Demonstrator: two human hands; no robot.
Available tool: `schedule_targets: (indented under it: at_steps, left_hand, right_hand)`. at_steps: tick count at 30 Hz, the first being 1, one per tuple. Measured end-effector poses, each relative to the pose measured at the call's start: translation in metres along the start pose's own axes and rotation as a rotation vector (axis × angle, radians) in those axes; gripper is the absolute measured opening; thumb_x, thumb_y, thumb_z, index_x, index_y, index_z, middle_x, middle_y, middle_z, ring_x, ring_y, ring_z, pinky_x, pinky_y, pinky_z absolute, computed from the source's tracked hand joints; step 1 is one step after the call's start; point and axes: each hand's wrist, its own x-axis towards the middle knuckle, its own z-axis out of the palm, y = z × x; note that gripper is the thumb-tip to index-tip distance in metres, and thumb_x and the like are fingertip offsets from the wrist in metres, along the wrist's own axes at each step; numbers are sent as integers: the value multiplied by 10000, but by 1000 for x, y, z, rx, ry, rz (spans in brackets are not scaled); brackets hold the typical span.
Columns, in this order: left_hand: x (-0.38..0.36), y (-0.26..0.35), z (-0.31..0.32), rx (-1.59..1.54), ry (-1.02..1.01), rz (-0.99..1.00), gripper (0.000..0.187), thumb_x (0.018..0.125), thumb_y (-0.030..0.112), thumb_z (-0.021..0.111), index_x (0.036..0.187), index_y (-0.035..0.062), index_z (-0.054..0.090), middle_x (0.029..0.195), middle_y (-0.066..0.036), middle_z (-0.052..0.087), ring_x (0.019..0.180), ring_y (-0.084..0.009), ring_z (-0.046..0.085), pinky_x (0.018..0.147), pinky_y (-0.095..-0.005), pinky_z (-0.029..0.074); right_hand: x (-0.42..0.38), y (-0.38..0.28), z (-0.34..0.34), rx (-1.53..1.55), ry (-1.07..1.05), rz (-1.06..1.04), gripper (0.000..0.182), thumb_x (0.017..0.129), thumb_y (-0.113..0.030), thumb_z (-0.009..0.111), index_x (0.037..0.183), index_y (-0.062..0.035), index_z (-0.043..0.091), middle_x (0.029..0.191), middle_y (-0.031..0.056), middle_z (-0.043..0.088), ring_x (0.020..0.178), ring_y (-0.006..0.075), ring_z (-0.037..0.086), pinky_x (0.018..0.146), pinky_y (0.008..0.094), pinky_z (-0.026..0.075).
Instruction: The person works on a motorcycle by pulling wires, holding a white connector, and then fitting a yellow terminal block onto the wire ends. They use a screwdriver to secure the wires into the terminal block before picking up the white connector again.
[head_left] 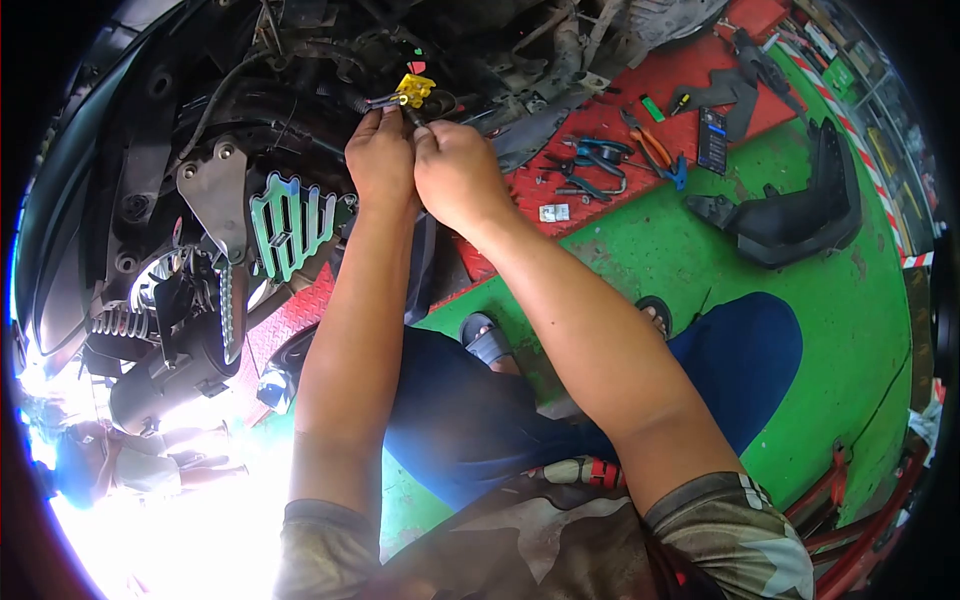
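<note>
My left hand (381,160) and my right hand (460,175) meet side by side at a partly dismantled motorcycle (290,110). The fingers of both are closed. From the left fingertips come thin dark wires (382,101), pinched there. A short dark piece (412,116) runs from my right fingertips towards a bright yellow plastic part (414,90) just above; its kind cannot be made out. That yellow part has small holes and lies among dark hoses and cables. My fingers hide most of what they grip.
On the red platform (560,215) lie pliers (600,155), orange-handled pliers (650,150), a dark phone-like device (712,140) and a small white box (554,212). A black plastic cover (790,220) rests on the green floor (640,250). Another person (140,460) is at lower left.
</note>
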Motion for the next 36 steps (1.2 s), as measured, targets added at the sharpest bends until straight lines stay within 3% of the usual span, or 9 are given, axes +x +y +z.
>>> schedule_targets:
  at_steps: [3, 5, 8, 10, 12, 15, 18, 27, 36]
  left_hand:
    - [0, -2, -1, -147, -32, -39, 201, 1020, 124, 579, 1038, -31, 706, 852, -33, 692, 711, -107, 607, 655, -247, 466]
    - [-2, -1, -1, -134, -34, -36, 198, 1018, 123, 579, 1035, -28, 706, 853, -31, 690, 715, -105, 607, 658, -243, 465]
    - [-2, -2, -2, -87, -40, -17, 195, 1014, 124, 579, 1036, -25, 704, 871, -34, 694, 729, -104, 612, 672, -239, 468]
    - [-3, 1, -2, -53, -42, 2, 196, 1012, 125, 580, 1041, -24, 703, 888, -38, 698, 739, -105, 618, 682, -238, 472]
    - [-5, 5, 1, -69, -46, -4, 199, 1013, 137, 575, 1032, -19, 698, 902, -43, 705, 757, -110, 628, 693, -249, 478]
    - [-4, 4, 0, -196, -84, -56, 212, 1022, 159, 573, 1040, -13, 697, 901, -45, 710, 766, -116, 636, 695, -261, 481]
    - [-1, 2, 0, -276, -90, -93, 218, 1029, 179, 573, 1044, 0, 696, 903, -41, 709, 772, -116, 630, 693, -266, 478]
    - [-5, 8, 4, -6, 20, -47, 209, 1022, 160, 583, 1057, -7, 705, 935, -44, 720, 769, -113, 626, 704, -268, 491]
    - [5, -6, 3, -207, -18, -28, 218, 1020, 93, 551, 1126, -68, 653, 1015, -129, 715, 890, -192, 709, 771, -282, 562]
  right_hand:
    - [4, 9, 7, 272, 33, -53, 272, 1033, -220, 525, 1011, 5, 677, 674, 160, 646, 594, 278, 635, 571, 431, 496]
    - [-1, 1, 2, 1055, -129, 535, 261, 1054, -255, 543, 997, -48, 692, 591, 12, 503, 477, 116, 433, 434, 311, 334]
    - [-4, -5, -2, 1093, -145, 621, 254, 1066, -281, 537, 1005, -103, 708, 589, -57, 419, 451, 54, 333, 418, 247, 206]
    - [2, 11, 9, 937, -115, 481, 255, 1036, -258, 564, 985, -39, 685, 610, -12, 502, 461, 116, 411, 426, 305, 316]
    - [9, 22, 16, 333, 82, 3, 256, 1004, -215, 552, 961, 20, 645, 694, 113, 657, 529, 281, 595, 521, 435, 471]
    - [1, 16, 14, 51, 235, -126, 269, 978, -192, 514, 952, 55, 617, 833, 256, 718, 732, 456, 695, 712, 548, 540]
    - [-6, -1, 2, -53, 159, -63, 287, 995, -206, 478, 981, 32, 636, 871, 295, 710, 834, 501, 689, 764, 595, 539]
    - [-3, -21, -30, -499, -138, -129, 263, 1005, -226, 519, 1031, -10, 667, 888, 265, 725, 872, 457, 712, 778, 566, 561]
    - [10, -27, -54, -365, -348, 12, 292, 898, -198, 663, 1035, 51, 731, 1017, 290, 715, 983, 445, 698, 871, 503, 559]
